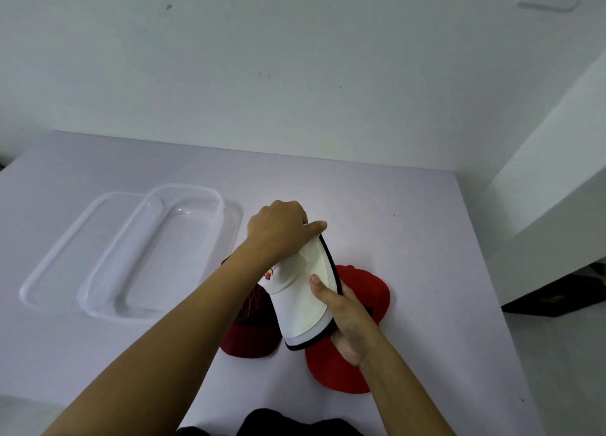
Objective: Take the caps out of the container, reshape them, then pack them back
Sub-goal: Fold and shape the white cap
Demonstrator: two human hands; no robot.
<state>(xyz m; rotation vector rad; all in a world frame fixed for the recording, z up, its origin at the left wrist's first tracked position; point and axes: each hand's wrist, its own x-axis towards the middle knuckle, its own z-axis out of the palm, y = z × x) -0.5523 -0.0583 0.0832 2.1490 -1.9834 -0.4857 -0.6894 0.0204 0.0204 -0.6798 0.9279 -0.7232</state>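
Note:
A white cap (301,291) with dark trim is held above the table between both hands. My left hand (278,229) grips its far, upper end from above. My right hand (344,317) holds its near end by the brim, thumb on top. Under it lie two caps on the table: a dark maroon cap (251,330) to the left and a bright red cap (331,370) to the right, both partly hidden by the white cap and my arms. The clear plastic container (183,193) stands empty at the left.
The container sits on its clear lid (49,271) on a pale lilac table (426,238). A white wall runs behind the table, and the table's right edge drops to a dark floor. Something dark (269,422) shows at the near edge.

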